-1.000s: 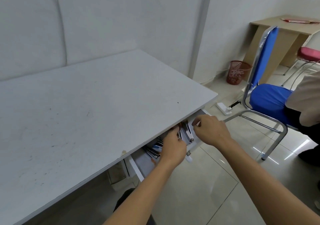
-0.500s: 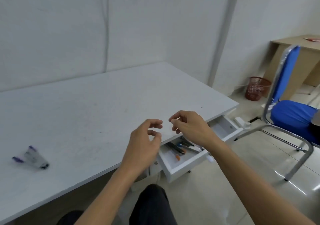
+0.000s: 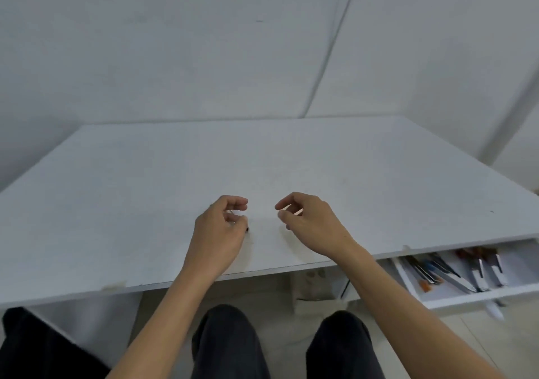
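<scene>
Both my hands hover over the near middle of a white table (image 3: 262, 160). My left hand (image 3: 218, 233) has its fingers loosely curled, and nothing shows plainly in it; a tiny dark speck (image 3: 247, 229) sits at its fingertips. My right hand (image 3: 312, 224), a little apart to the right, is also loosely curled and holds nothing. Under the table's right front edge a white drawer (image 3: 472, 296) stands pulled out. Several tools (image 3: 437, 272) with orange, blue and metal parts lie in it.
My knees in dark trousers (image 3: 230, 343) are under the front edge. A white wall rises behind the table, with a thin cable (image 3: 329, 55) running down it. A dark shape (image 3: 35, 346) fills the bottom left corner.
My hands left the drawer and came up over the tabletop, now side by side. The view swung left, so the drawer sits at the right and the blue chair is out of sight.
</scene>
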### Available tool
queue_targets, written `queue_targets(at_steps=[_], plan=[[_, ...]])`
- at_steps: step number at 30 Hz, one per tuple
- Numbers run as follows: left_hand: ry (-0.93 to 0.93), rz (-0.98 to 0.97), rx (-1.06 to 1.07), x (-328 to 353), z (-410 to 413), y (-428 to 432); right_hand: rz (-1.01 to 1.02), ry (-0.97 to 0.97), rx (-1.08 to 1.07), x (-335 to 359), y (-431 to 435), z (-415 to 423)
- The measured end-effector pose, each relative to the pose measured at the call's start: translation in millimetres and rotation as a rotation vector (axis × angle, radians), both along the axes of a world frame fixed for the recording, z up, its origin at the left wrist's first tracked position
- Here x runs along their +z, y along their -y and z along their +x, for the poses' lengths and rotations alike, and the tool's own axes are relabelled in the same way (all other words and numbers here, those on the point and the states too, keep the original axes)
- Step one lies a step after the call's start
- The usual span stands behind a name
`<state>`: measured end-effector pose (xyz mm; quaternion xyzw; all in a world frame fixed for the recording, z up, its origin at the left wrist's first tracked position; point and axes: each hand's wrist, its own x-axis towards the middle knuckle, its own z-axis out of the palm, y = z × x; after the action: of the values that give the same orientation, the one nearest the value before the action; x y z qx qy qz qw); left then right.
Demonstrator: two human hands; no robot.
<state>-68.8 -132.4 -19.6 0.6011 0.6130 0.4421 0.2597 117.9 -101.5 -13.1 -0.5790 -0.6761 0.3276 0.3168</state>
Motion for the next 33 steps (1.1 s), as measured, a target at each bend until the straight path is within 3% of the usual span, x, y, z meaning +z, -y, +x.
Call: queue_targets(at_steps=[8,11,15,17,21,26,30,33], plan=[[0.041,-0.043,0.046,-9,-42,-4,0.223,0.261,0.066,-27,-20,-90],[0.046,-0.035,0.058,-10,-42,-6,0.372,0.543,0.17,-33,-23,-97],[0.017,-0.036,0.042,-12,-33,-6,0.352,0.642,0.149,-33,-25,-78],[0.001,-0.042,0.01,-14,-22,-6,0.277,0.574,0.107,-30,-24,-58],[-0.013,-0.059,-0.085,-17,20,-11,0.023,0.184,0.005,-13,-14,8],[-0.07,-0.06,-0.28,-20,112,-20,-0.099,-0.106,-0.204,4,20,109],[-0.066,-0.095,-0.49,-23,196,-22,-0.105,-0.164,-0.331,13,57,191],[-0.074,-0.131,-0.657,-27,256,-21,-0.107,-0.08,-0.434,12,85,253]])
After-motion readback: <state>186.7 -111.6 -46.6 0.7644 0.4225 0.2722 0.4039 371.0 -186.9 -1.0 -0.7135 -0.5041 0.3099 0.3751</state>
